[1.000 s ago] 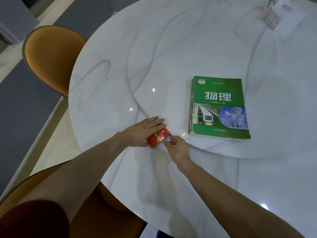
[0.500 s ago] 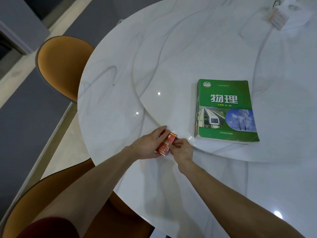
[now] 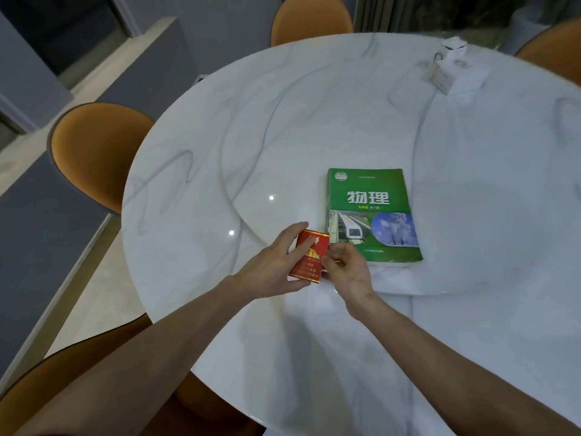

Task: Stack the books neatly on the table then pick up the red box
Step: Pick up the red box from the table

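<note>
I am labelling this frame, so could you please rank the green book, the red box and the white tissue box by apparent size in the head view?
1. green book, clearly largest.
2. and 3. red box and white tissue box: they look alike, and the tissue box lies farther off, so I would not rank them.

Round white marble-look tabletop [image 3: 314, 341] with grey veining; a raised round inset, possibly a turntable [image 3: 314, 121], occupies its middle, beyond the hands. Far right of the hands, near the far rim: a white tissue box [image 3: 456, 75], blurred. Orange chairs: one far left of the hands [image 3: 94, 152], one straight beyond [image 3: 311, 20], one beneath the forearms [image 3: 63, 388].
</note>
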`<state>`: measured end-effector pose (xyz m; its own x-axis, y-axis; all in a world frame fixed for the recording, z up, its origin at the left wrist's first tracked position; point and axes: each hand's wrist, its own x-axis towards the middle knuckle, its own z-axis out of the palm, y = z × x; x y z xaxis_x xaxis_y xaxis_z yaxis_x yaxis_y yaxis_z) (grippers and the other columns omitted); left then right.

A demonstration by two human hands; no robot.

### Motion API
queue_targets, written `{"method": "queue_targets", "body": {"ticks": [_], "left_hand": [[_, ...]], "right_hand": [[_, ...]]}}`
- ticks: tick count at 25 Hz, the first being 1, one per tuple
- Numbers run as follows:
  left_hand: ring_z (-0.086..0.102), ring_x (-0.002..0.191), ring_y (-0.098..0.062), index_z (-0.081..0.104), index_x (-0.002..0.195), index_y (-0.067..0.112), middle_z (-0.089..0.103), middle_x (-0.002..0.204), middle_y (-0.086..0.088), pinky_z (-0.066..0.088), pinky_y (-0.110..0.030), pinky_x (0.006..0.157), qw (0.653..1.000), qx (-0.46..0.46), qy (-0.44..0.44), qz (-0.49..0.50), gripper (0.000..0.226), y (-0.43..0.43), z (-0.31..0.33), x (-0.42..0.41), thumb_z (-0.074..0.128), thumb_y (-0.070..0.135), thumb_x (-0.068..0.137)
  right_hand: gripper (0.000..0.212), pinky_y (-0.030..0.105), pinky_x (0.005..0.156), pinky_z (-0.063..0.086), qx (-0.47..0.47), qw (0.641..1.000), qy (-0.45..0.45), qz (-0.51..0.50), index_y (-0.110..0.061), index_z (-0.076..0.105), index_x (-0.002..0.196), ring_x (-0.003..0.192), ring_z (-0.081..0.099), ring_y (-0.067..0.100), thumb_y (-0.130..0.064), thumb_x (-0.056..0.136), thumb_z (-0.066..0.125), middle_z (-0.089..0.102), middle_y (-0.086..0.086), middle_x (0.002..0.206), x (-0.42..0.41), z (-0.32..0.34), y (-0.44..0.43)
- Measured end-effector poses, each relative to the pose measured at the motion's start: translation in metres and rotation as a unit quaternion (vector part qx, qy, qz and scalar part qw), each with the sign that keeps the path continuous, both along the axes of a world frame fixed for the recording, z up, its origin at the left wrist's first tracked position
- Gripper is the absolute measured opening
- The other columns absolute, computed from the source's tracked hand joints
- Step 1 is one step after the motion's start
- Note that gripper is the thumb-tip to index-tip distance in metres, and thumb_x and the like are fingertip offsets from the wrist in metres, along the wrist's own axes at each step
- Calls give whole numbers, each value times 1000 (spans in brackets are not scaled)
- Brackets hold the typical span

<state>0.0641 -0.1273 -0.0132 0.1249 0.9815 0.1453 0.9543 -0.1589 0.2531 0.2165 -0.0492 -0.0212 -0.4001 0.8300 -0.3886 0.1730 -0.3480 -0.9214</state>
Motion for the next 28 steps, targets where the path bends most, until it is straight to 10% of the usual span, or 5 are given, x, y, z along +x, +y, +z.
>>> {"method": "queue_targets", "body": {"ticks": [5,9,28], "left_hand": [[29,140,-32,35,140,3,24,150,-23,47,-41,103,999,29,-30,-20,76,27,17,52,68,36,80],[26,139,-27,31,141,8,22,150,-16,38,-40,111,996,21,-80,-15,80,51,24,104,69,38,78],[28,136,-22,40,136,12,29,146,-10,42,-36,105,993,-8,-111,-49,75,203,19,319,71,43,75]], "right_hand": [[22,26,67,58,72,997,-6,-13,-24,54,83,79,65,18,-3,89,57,64,-1,83,61,32,21],[9,39,78,59,107,992,-52,-47,-16,59,92,81,66,24,-8,88,58,65,3,85,109,45,35],[23,12,61,44,144,963,-156,-168,-13,68,106,80,63,13,-12,90,52,67,1,93,315,48,151]]}}
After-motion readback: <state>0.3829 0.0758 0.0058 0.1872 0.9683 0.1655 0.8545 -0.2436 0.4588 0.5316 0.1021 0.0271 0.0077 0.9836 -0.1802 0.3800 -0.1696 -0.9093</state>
